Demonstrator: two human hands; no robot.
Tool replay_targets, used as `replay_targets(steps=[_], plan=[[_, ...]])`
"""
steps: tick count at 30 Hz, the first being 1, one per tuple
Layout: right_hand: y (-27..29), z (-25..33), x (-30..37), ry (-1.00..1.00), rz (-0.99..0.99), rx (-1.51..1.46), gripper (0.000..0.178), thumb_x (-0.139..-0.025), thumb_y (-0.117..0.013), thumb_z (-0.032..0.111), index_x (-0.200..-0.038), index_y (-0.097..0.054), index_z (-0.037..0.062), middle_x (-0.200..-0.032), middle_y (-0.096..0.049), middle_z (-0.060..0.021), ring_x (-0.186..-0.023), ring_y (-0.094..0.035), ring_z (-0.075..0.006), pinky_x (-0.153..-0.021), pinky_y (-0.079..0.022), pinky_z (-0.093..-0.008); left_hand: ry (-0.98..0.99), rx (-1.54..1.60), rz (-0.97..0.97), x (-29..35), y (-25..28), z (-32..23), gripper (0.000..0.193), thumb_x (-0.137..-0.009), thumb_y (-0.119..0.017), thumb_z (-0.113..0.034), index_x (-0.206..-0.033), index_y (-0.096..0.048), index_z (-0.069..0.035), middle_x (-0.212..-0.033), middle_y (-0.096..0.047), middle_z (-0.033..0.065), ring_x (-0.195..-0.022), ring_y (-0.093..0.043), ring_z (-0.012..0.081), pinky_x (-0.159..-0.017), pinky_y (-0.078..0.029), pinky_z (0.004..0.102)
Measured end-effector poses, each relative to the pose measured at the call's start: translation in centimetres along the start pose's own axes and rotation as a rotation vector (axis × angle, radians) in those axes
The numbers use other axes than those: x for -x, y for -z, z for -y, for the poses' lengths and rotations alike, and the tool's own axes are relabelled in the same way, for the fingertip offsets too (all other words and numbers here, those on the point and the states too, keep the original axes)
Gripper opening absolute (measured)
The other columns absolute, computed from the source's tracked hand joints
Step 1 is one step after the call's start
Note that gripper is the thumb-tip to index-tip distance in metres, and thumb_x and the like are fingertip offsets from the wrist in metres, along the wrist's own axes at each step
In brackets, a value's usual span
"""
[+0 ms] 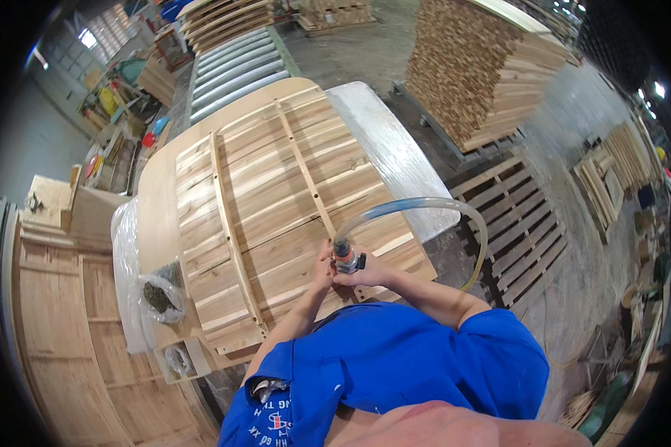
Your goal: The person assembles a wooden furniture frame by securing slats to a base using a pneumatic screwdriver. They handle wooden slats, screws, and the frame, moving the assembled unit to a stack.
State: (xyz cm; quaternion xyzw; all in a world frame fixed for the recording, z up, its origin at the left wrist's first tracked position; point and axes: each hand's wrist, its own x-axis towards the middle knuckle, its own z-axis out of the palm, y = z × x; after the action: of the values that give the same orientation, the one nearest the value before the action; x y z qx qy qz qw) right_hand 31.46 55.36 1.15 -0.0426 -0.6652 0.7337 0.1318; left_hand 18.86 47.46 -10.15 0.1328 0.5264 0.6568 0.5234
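Right hand [367, 270] found closed around a hose-fed hand tool [344, 257], which stands over the near end of the right batten [300, 160], close in front of the person's body. Left hand [323, 267] is just beside the tool at the same batten, fingers extended forward; whether it grips anything cannot be told. A clear hose [484, 231] arches from the top of the tool to the right. The slatted wooden panel [261, 179] lies flat, bearing the right batten and a left batten [227, 223], both with dark holes along their length. Beneath the panel is a pale board [156, 186], resting on a plastic-wrapped stack [402, 164] that protrudes on both sides. Containers: one clear plastic bag [175, 311], mouth open, sits on the pale board by the panel's left edge and holds a heap of small dark pieces [156, 296], individually too small to identify. Nearer the person, at the board's near left corner, is a small open box [201, 354] with a crumpled clear bag [177, 360] inside; contents of that inner bag cannot be made out. A slatted pallet [514, 231] lies on the floor to the right.
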Motion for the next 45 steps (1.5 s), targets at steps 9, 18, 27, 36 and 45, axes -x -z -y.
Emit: replay_targets(steps=[9,18,27,36,45], plan=[[-0.7,-0.6,0.5,-0.144,-0.034,-0.083,0.031,-0.072,-0.069,0.011,-0.099,-0.056,0.0052,-0.078,-0.056,-0.0017,-0.069,-0.054,-0.0089,-0.06,-0.045,-0.0237,0.196,0.521,-0.244,6.3,7.2,-1.4,0.021,-0.087,-0.047,-0.003,-0.108,-0.044,0.002,-0.092,-0.057,0.0141,-0.084,-0.059,0.0258,-0.07,-0.052,0.0318],[-5.8,4.2,-0.2,0.302,0.026,-0.207,0.059,-0.069,-0.073,0.039,-0.107,-0.047,0.0028,-0.075,-0.054,-0.0064,-0.07,-0.052,-0.016,-0.065,-0.042,-0.0296,0.022,0.492,-0.092,10.1,9.1,-2.1,0.011,-0.09,-0.051,-0.013,-0.097,-0.055,-0.005,-0.094,-0.062,0.0093,-0.087,-0.061,0.0184,-0.073,-0.052,0.0277],[-12.7,6.2,-1.2,0.498,0.176,-0.279,0.057,-0.071,-0.072,0.041,-0.106,-0.047,0.003,-0.075,-0.05,-0.0072,-0.074,-0.049,-0.0182,-0.068,-0.04,-0.0321,0.023,0.587,0.044,15.9,10.0,-4.6,0.018,-0.092,-0.047,-0.016,-0.095,-0.054,0.0,-0.099,-0.06,0.0135,-0.092,-0.06,0.0206,-0.077,-0.052,0.0269],[-21.4,4.7,-3.8,0.565,0.168,-0.393,0.06,-0.071,-0.07,0.044,-0.106,-0.045,0.0019,-0.069,-0.051,-0.0073,-0.067,-0.049,-0.0182,-0.067,-0.041,-0.0346,-0.016,0.619,-0.009,21.9,16.0,-6.4,0.011,-0.09,-0.052,-0.012,-0.096,-0.055,-0.004,-0.088,-0.062,0.0083,-0.085,-0.062,0.0193,-0.075,-0.054,0.0305],[-30.4,3.9,-6.5,0.603,0.21,-0.373,0.059,-0.071,-0.068,0.045,-0.104,-0.045,0.002,-0.069,-0.051,-0.0076,-0.064,-0.05,-0.0181,-0.067,-0.041,-0.0358,-0.09,0.744,0.023,27.0,24.3,-6.7,0.011,-0.09,-0.051,-0.015,-0.096,-0.053,-0.006,-0.089,-0.062,0.0105,-0.084,-0.062,0.0185,-0.073,-0.054,0.029]])
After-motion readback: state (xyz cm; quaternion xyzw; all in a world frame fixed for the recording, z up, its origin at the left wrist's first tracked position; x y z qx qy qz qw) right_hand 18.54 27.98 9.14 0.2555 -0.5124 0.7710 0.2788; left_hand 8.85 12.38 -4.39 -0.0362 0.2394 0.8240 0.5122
